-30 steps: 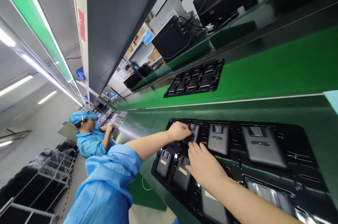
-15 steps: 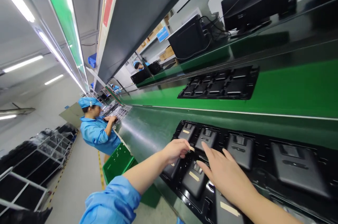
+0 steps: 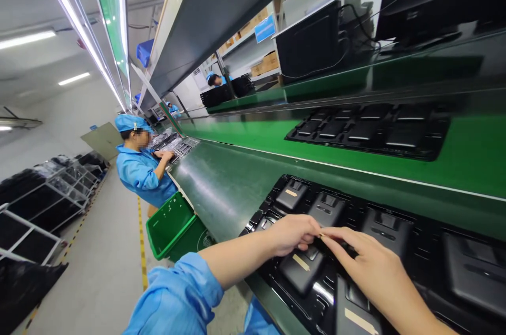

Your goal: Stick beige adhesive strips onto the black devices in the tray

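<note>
My left hand [image 3: 294, 235] and my right hand [image 3: 367, 261] meet fingertip to fingertip over a black moulded tray [image 3: 272, 274]. Between their pinched fingers shows a tiny end of a beige tape strip [image 3: 321, 235], mostly hidden. Dark grey plastic housings sit in the tray's pockets. Beige strips lie on the far-left housing [image 3: 285, 199], on one just below my left hand [image 3: 294, 274], and on one at the bottom edge [image 3: 348, 308]. No strip shows on the housing behind my right hand [image 3: 389, 232] or the large one at right [image 3: 474, 266].
A second black tray [image 3: 356, 132] lies on the green strip behind the bench [image 3: 205, 182]. At left, a green bin [image 3: 168, 237] stands beside the bench edge. A co-worker in blue [image 3: 144, 171] works farther along. Monitors [image 3: 310, 42] stand on the shelf behind.
My right hand has closed from spread fingers to a pinch, meeting my left fingertips at the strip. The view has shifted, and the trays appear larger.
</note>
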{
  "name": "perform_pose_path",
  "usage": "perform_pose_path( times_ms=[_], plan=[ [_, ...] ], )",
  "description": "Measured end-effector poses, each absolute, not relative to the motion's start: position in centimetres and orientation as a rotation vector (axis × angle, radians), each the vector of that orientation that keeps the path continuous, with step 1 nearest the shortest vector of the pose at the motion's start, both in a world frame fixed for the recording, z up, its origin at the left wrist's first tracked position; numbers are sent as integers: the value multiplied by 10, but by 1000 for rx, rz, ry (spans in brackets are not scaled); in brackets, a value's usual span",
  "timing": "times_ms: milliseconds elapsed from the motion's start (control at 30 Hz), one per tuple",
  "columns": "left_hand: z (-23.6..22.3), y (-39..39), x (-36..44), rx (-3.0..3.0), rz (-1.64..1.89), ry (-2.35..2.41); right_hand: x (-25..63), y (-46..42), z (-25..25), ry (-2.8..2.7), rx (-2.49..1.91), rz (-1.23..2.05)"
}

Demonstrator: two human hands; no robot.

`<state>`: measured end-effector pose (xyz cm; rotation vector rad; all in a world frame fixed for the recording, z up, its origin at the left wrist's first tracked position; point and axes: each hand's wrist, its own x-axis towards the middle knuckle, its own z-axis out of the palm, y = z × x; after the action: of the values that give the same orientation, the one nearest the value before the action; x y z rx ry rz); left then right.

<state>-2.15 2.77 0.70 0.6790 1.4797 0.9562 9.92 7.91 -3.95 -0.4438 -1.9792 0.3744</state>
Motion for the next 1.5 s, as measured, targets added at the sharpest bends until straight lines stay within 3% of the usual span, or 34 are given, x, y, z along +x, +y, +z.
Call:
perform_pose_path(
  times_ms=[267, 533, 800, 1167, 1500],
  plan=[
    [-5, 24, -13, 993, 833, 1644, 100, 78, -34, -1988, -489, 454],
    [-8, 31, -5, 598, 1185, 1436, 101, 79, -40, -2075, -527, 573],
    [9, 58, -56, 639, 1212, 1730, 99, 79, -44, -2074, -456, 501],
    [7, 89, -86, 1345, 531, 2208, 98, 80, -49, -2123, -513, 598],
    [23, 104, -70, 1725, -305, 2213, 97, 79, -47, -2141, -480, 619]
  ],
)
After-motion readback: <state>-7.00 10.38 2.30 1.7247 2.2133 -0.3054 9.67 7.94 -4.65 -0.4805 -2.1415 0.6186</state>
